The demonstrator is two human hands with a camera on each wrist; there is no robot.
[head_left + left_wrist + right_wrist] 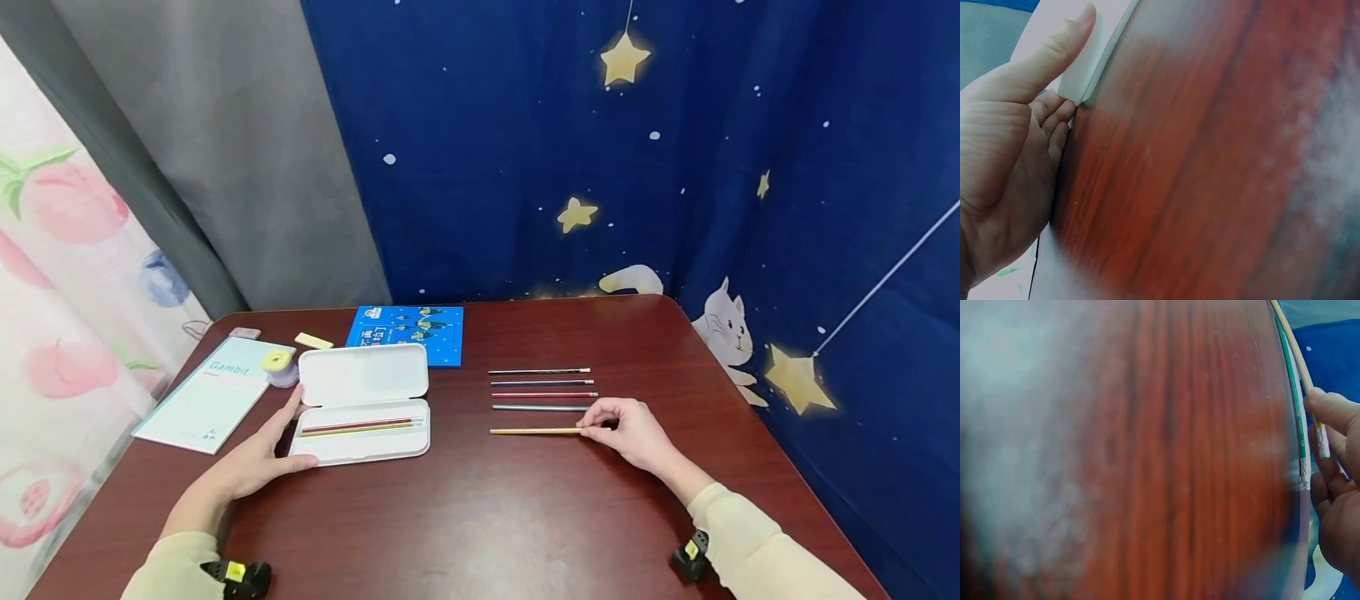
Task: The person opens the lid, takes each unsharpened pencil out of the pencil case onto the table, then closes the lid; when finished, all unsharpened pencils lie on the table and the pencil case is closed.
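Observation:
An open white pencil case (364,377) stands left of the middle, its lid tipped back. Inside its tray lie a few pencils (360,427), one red and one yellow. My left hand (251,458) rests against the case's left side, thumb at the front corner and fingers stretched along the edge. At the right, my right hand (626,433) pinches the eraser end of a yellow pencil (528,432) between thumb and fingers. Behind that pencil lies a green pencil (1297,406), then a red pencil (540,394) and two dark pencils (540,383), roughly parallel.
A pale green notebook (213,396) lies at the left, with a yellow-topped round container (279,367) by its corner. Behind the case are a blue book (442,342), a yellow strip (313,341) and a small pink block (245,333). Curtains (510,167) hang beyond the table.

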